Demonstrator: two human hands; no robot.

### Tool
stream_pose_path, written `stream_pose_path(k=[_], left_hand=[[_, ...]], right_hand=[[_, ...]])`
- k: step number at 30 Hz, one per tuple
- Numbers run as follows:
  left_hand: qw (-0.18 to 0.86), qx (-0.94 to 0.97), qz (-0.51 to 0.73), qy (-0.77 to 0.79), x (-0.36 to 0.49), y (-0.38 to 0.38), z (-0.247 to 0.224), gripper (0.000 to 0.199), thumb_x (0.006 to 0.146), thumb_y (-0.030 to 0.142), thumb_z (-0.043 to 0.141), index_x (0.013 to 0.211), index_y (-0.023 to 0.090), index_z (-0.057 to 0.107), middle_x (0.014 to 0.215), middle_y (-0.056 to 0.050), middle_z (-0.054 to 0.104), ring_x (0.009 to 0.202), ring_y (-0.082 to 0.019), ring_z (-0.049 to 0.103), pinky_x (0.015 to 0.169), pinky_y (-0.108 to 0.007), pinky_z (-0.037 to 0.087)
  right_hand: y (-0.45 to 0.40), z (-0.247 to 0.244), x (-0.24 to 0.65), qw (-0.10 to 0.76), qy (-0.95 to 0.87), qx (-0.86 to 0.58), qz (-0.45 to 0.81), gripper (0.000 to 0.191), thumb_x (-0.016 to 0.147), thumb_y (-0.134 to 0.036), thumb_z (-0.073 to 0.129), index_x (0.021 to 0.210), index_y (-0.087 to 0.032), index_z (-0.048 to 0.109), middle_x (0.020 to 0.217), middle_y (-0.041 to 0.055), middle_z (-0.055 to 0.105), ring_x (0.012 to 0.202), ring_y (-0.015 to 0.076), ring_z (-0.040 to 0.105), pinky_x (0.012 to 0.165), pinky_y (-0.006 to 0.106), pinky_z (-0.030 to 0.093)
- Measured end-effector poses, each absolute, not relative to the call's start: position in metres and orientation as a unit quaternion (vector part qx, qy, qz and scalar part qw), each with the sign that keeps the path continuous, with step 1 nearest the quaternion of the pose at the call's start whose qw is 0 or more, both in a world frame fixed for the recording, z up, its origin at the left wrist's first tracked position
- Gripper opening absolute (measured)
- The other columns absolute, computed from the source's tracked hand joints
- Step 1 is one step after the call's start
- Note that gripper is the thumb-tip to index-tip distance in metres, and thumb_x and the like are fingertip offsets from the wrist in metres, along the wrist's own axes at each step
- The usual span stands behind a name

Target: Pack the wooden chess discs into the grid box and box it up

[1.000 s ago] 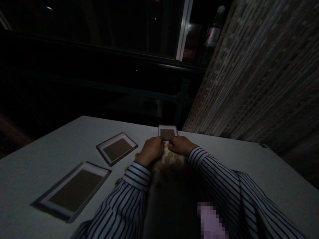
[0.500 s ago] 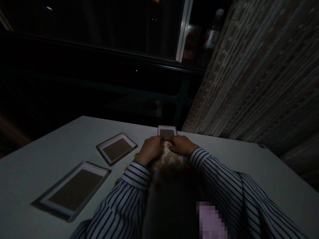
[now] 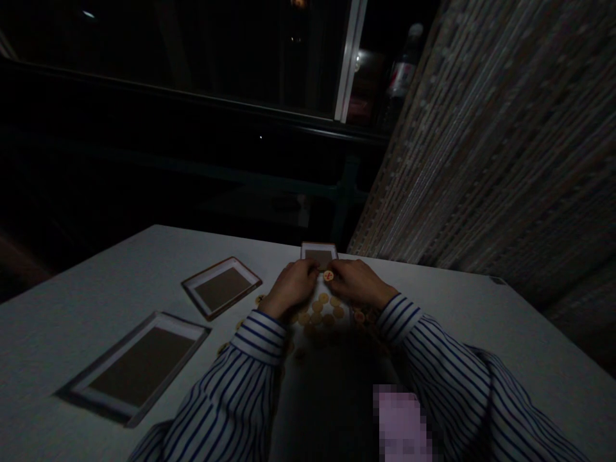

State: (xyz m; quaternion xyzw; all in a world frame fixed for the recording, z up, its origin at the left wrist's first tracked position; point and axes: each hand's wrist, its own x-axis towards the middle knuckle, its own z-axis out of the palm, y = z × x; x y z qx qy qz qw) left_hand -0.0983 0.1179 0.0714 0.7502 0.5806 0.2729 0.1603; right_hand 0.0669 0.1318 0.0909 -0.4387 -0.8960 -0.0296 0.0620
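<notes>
Head view: pinches marked disc (image 3: 328, 276) in right fingers (image 3: 336, 268), probably side-held to show its face, near far edge of table (image 3: 462, 314); cannot tell grip of left fingers (image 3: 312, 265).

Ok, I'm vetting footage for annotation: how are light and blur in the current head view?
Head view: dim overall, shadow heaviest between the blue-and-white striped sleeves, where some round tan discs fade into darkness; head view: the red mark on the pale round disc looks soft; head view: coarse pixel blocks cover a pink patch, bottom edge.
</notes>
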Motion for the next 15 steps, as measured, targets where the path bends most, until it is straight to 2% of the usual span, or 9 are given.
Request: stream_pose_path(k=[8, 15], left_hand=[[0.220, 0.738, 0.326, 0.548, -0.094, 0.122, 0.065, 0.029, 0.080, 0.030, 0.044, 0.097, 0.016, 0.063, 0.098, -0.007, 0.067, 0.090, -0.018, 0.060, 0.078, -0.025, 0.044], [0.314, 0.728, 0.350, 0.500, -0.088, 0.122, 0.067, 0.028, 0.077, 0.032, 0.047, 0.091, 0.015, 0.065, 0.090, -0.004, 0.068, 0.083, -0.017, 0.061, 0.074, -0.026, 0.045]], right_hand=[[0.123, 0.088, 0.079, 0.128, -0.894, -0.429, 0.019, 0.026, 0.081, -0.028, 0.047, 0.102, -0.017, 0.057, 0.095, 0.0062, 0.064, 0.087, 0.0172, 0.058, 0.073, 0.025, 0.036], [0.116, 0.089, 0.089, 0.178, -0.889, -0.421, 0.034, 0.025, 0.082, -0.029, 0.047, 0.102, -0.017, 0.058, 0.092, 0.0052, 0.064, 0.084, 0.0158, 0.058, 0.073, 0.025, 0.038]])
